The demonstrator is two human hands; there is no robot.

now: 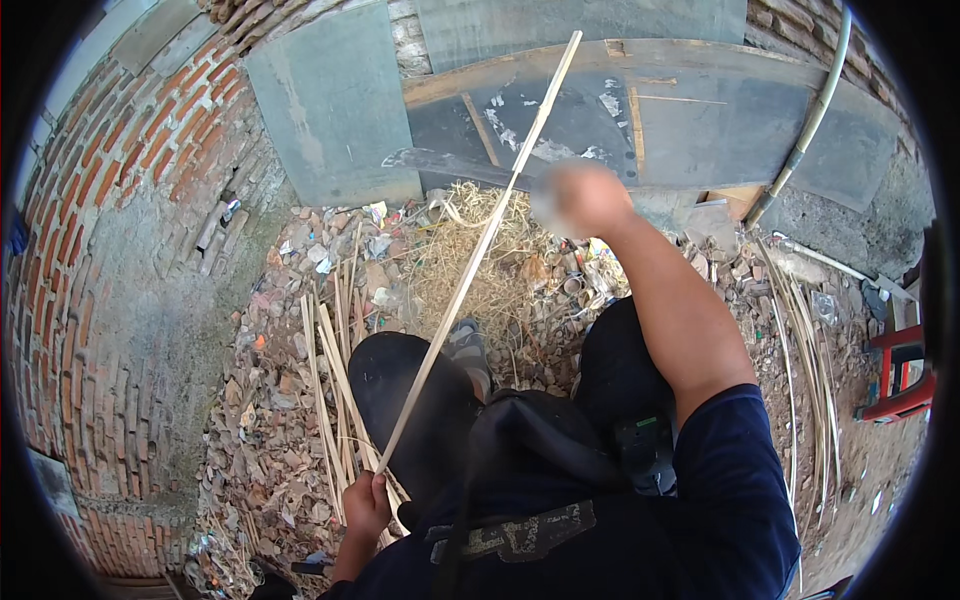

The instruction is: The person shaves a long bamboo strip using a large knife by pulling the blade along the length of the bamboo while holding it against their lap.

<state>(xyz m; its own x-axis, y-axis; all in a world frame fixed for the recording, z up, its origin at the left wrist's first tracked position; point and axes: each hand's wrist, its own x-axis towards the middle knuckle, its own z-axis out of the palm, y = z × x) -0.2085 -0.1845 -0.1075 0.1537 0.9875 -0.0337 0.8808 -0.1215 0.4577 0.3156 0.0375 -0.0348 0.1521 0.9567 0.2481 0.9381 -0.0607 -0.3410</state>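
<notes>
Our left hand (367,503) is closed on the near end of a long pale strip (478,252), pinching it between thumb and fingers. The strip slants up and away to the right, passing over our left knee (385,370), its far end free in front of the panels. Our right hand (585,198), farther off, is closed around the handle end of a long knife (450,165); a blur hides the fingers and handle, so we cannot tell how firm that grip is. The blade reaches left and crosses the strip in view, but we cannot tell whether they touch.

We judge the main danger to be a slip: if the edge skids along the strip toward us, the knee, the shoe (466,345) or the left hand could be cut. With only one end held, the strip might also twist or whip, and a splinter could catch the bare fingers. The loose footing could upset our balance.

The strip looks like split bamboo or wood, straight, narrow and slightly fibrous. More strips (318,385) lie at the left, beside our leg. Curly, straw-coloured shavings (437,255) cover gritty rubble (265,420). A rough brick wall (110,190) stands left; flat grey panels (335,110) close the far side.
</notes>
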